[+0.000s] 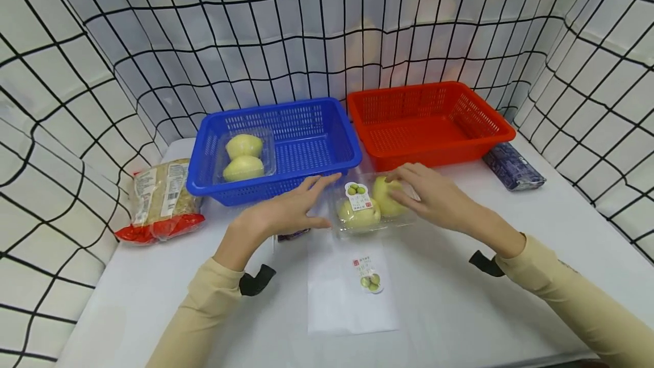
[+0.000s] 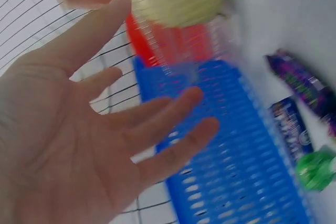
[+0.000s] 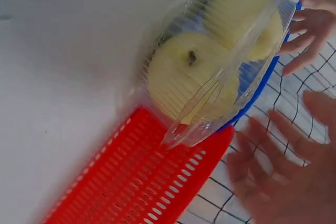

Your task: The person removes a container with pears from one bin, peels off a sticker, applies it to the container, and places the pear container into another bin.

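A clear plastic clamshell box (image 1: 352,225) holds two pale yellow, pear-like fruits (image 3: 191,77). On its lid is a white sticker (image 1: 359,196) with a picture of green fruits. My left hand (image 1: 281,209) hovers at the box's left side, fingers spread and palm showing in the left wrist view. Over the box's right end is my right hand (image 1: 434,197), fingers loosely bent, holding nothing. In the right wrist view this hand appears apart from the box. In front of the box lies a white backing sheet (image 1: 352,317) bearing a similar sticker (image 1: 369,274), turned around.
Behind the hands stand a blue basket (image 1: 276,187) with another box of two fruits (image 1: 244,158), and a red basket (image 1: 434,155). A red-and-clear food bag (image 1: 166,200) lies left, a dark blue packet (image 1: 513,166) right. Black netting encloses the table's back and sides.
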Motion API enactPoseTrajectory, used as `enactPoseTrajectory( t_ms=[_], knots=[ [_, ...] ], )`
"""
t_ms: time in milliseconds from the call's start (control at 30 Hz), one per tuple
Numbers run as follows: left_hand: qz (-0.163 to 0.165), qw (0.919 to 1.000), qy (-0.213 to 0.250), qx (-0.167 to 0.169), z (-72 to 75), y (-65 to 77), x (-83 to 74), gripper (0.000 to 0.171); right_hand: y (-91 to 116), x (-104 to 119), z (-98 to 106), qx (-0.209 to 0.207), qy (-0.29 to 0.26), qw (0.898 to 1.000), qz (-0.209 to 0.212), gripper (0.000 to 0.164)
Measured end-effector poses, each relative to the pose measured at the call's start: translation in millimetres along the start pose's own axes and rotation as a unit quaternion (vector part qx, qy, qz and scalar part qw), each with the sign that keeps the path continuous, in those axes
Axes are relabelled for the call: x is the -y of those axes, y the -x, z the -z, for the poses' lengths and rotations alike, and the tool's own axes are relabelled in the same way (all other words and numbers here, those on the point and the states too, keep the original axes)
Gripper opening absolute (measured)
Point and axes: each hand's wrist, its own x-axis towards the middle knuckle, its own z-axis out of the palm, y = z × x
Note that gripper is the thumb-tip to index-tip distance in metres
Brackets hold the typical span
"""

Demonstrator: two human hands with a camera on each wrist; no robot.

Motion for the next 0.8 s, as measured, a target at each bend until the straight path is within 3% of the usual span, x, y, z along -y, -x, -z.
enactPoseTrajectory(
  t_ms=[100, 167, 300, 467, 567, 633, 700, 800],
  knots=[
    [-0.032, 0.9986, 0.012, -0.041, 8.7, 5.8, 1.1, 0.076, -8, -12, 0, 0.023, -0.006, 0.995, -0.094, 0.054],
    [-0.042, 0.9963, 0.003, -0.075, 13.3, 8.0, 2.8, 0.070, -11, -21, -2, 0.051, -0.014, 0.990, -0.134, 0.063],
    [-0.027, 0.9916, -0.058, -0.112, 15.8, 9.0, 7.9, 0.071, -17, -35, -8, 0.103, -0.079, 0.980, -0.150, 0.055],
    [0.019, 0.9908, -0.098, -0.092, 11.8, 7.2, 15.0, 0.078, -14, -46, -11, 0.135, -0.201, 0.955, -0.169, 0.046],
    [0.032, 0.9920, -0.094, -0.078, 10.0, 5.9, 18.8, 0.080, -5, -46, -6, 0.130, -0.260, 0.938, -0.189, 0.050],
    [0.036, 0.9922, -0.097, -0.070, 8.8, 4.8, 20.0, 0.081, 4, -43, 0, 0.113, -0.277, 0.935, -0.191, 0.049],
    [0.038, 0.9919, -0.101, -0.066, 8.5, 4.5, 20.8, 0.082, 13, -39, 10, 0.083, -0.258, 0.947, -0.175, 0.046],
    [0.039, 0.9914, -0.107, -0.064, 8.5, 4.6, 21.1, 0.083, 27, -32, 31, 0.011, -0.181, 0.976, -0.123, 0.040]
  ],
)
